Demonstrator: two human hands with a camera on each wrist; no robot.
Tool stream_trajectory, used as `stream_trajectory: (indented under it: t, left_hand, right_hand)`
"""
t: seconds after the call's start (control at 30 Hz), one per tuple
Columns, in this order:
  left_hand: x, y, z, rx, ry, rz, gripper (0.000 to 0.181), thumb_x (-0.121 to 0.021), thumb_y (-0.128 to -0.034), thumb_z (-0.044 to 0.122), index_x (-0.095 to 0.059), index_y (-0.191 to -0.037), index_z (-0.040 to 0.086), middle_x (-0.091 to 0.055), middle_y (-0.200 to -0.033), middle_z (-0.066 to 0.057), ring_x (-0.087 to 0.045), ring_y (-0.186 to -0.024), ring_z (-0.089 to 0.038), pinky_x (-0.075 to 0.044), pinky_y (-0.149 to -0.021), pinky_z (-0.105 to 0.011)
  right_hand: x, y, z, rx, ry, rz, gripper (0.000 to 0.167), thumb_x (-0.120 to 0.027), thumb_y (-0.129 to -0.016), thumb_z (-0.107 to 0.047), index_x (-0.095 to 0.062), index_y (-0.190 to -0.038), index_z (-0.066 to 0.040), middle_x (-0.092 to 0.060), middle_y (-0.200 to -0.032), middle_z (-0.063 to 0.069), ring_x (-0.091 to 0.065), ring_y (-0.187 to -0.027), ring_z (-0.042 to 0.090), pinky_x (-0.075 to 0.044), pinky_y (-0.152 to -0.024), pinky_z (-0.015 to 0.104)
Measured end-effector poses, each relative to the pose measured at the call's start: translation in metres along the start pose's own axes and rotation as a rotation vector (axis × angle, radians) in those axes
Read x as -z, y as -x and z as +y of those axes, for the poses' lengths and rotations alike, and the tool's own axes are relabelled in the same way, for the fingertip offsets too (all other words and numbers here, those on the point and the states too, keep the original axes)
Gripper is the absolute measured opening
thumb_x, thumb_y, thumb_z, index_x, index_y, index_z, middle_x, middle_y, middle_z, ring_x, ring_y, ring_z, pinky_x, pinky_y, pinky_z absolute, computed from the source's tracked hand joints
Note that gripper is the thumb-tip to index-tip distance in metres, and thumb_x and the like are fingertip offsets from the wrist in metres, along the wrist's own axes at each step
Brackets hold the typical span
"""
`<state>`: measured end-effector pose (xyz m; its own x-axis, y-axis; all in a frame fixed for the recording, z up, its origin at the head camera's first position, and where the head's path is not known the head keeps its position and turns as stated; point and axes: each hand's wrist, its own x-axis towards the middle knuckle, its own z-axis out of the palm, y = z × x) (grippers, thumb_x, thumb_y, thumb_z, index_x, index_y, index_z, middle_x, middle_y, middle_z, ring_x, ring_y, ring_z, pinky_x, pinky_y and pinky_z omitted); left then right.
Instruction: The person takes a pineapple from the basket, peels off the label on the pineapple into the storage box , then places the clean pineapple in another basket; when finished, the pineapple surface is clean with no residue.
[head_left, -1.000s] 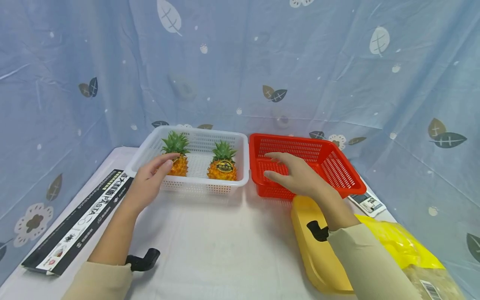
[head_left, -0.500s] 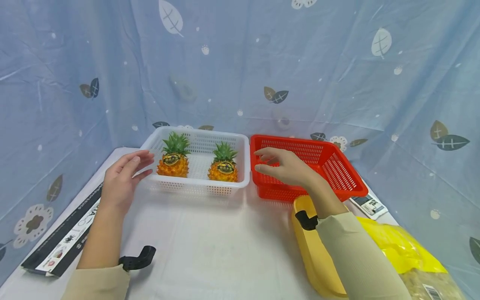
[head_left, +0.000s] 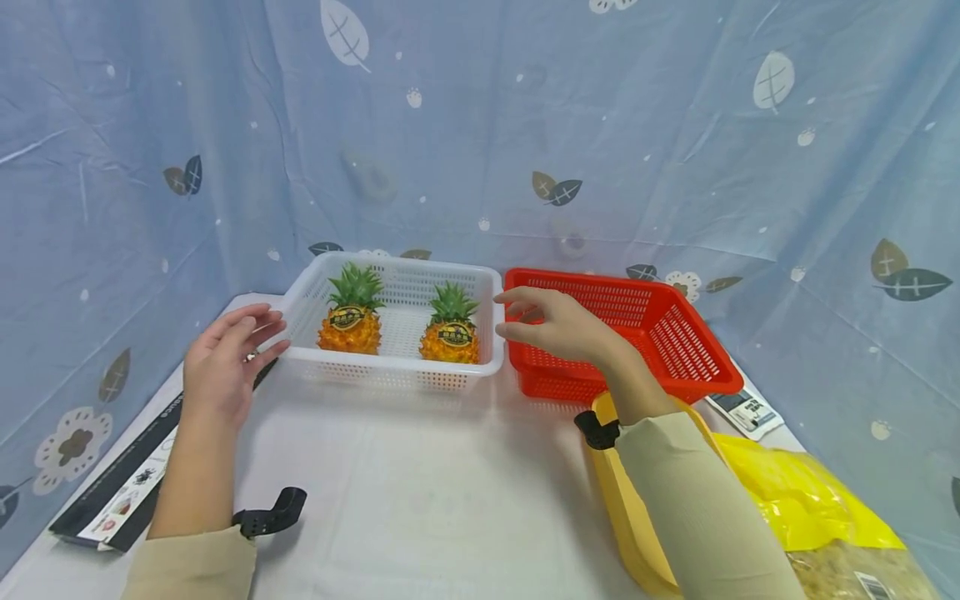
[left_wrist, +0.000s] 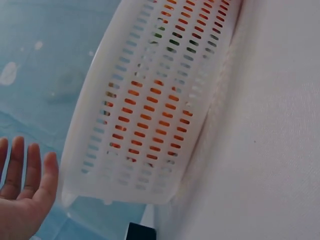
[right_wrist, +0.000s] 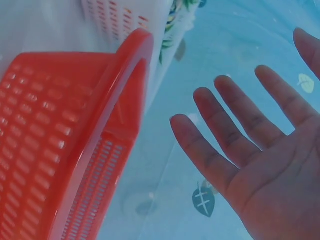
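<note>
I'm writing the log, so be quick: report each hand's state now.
Left hand: open, holding nothing, beside the white basket.
Right hand: open, holding nothing, near the red basket.

The left pineapple (head_left: 349, 340) and the right pineapple (head_left: 450, 355) each bore a black label with gold trim and a row of yellow Chinese characters, of which the last two looked like 水果, the others being too small to read surely. On the black box (head_left: 111, 503), pale lettering ending in "uce" could be made out on the dark side, the rest being hidden or too small. A white label on the yellow bag (head_left: 825, 510) carried a barcode, and the packet's (head_left: 750, 413) fine print was illegible.
</note>
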<state>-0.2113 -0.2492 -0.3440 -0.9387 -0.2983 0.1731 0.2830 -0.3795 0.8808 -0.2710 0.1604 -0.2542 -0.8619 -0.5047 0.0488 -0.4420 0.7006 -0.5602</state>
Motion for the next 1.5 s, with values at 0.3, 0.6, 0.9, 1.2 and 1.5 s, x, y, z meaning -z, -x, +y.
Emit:
stream_trajectory:
  t: [0.3, 0.6, 0.9, 1.2, 1.5]
  left_hand:
    - [0.013, -0.004, 0.0, 0.046, 0.137, 0.193, 0.014, -0.069, -0.0994, 0.011, -0.073, -0.111, 0.003, -0.074, -0.102, -0.005, -0.074, -0.094, -0.018, -0.064, -0.078, -0.027]
    - [0.02, -0.009, -0.006, 0.148, 0.047, 0.418, 0.011, -0.069, -0.0991, 0.013, -0.073, -0.109, 0.011, -0.063, -0.113, -0.001, -0.066, -0.096, -0.013, -0.063, -0.069, -0.023]
    - [0.016, -0.014, -0.017, 0.256, -0.054, 0.297, 0.049, -0.061, -0.1021, 0.012, -0.047, -0.147, 0.023, -0.052, -0.125, 0.004, -0.056, -0.107, -0.013, -0.063, -0.072, -0.025]
    - [0.009, -0.019, -0.026, 0.308, -0.108, 0.271, 0.051, -0.058, -0.1042, 0.014, -0.045, -0.154, 0.02, -0.05, -0.133, 0.004, -0.056, -0.111, -0.011, -0.061, -0.076, -0.023]
    - [0.012, -0.021, -0.031, 0.325, -0.04, 0.262, 0.052, -0.058, -0.1046, 0.013, -0.046, -0.154, 0.02, -0.05, -0.138, 0.004, -0.058, -0.118, -0.012, -0.061, -0.076, -0.026]
  right_hand:
    - [-0.001, -0.019, -0.007, -0.08, -0.011, -0.085, 0.044, -0.069, -0.096, -0.041, -0.062, -0.139, -0.03, -0.065, -0.133, 0.002, -0.061, -0.12, 0.025, -0.055, -0.101, 0.051]
    - [-0.005, -0.045, -0.006, -0.147, -0.22, -0.213, 0.045, -0.066, -0.099, -0.037, -0.061, -0.141, -0.025, -0.064, -0.137, 0.003, -0.062, -0.126, 0.031, -0.055, -0.104, 0.05]
    - [-0.014, -0.07, -0.007, -0.196, -0.363, -0.272, 0.052, -0.07, -0.098, -0.035, -0.057, -0.146, -0.023, -0.06, -0.142, 0.004, -0.057, -0.132, 0.035, -0.055, -0.104, 0.05]
    - [-0.021, -0.086, -0.011, -0.281, -0.425, -0.257, 0.057, -0.07, -0.097, -0.031, -0.053, -0.151, -0.021, -0.05, -0.152, 0.005, -0.047, -0.141, 0.04, -0.05, -0.11, 0.054]
    - [-0.032, -0.094, -0.009, -0.275, -0.468, -0.291, 0.069, -0.076, -0.092, -0.014, -0.048, -0.154, -0.024, -0.038, -0.161, 0.017, -0.043, -0.143, 0.032, -0.037, -0.122, 0.055]
